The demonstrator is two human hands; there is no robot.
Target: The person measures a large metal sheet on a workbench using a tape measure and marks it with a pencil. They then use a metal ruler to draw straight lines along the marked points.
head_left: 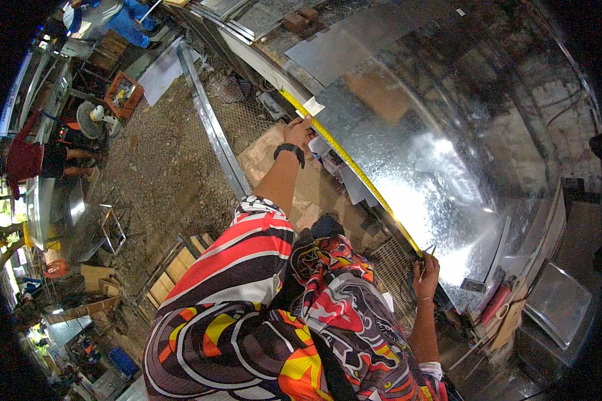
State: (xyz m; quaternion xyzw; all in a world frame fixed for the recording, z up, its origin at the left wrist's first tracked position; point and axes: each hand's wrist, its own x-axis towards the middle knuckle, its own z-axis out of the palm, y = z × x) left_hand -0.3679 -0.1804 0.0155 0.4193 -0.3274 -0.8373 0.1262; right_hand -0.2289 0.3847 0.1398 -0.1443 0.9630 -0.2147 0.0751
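A yellow tape measure (360, 172) is stretched along the near edge of a shiny metal sheet (408, 154). My left hand (298, 132), with a dark watch on its wrist, is closed at the tape toward its far left end, fingertips at the blade. The tape runs on a little past that hand. At the tape's near right end, my right hand (427, 275) is closed around it. A thin, pointed dark tool (434, 250) sticks up from the same fingers; its kind is unclear. Whether the tape's case sits in the right palm is hidden.
Long metal channels (211, 120) lie on the gravel floor at left. A standing fan (92, 119), an orange frame (123, 95) and a wooden pallet (170, 271) are farther left. Two other people (30, 157) are in the left background. A grate (394, 274) lies below the sheet's edge.
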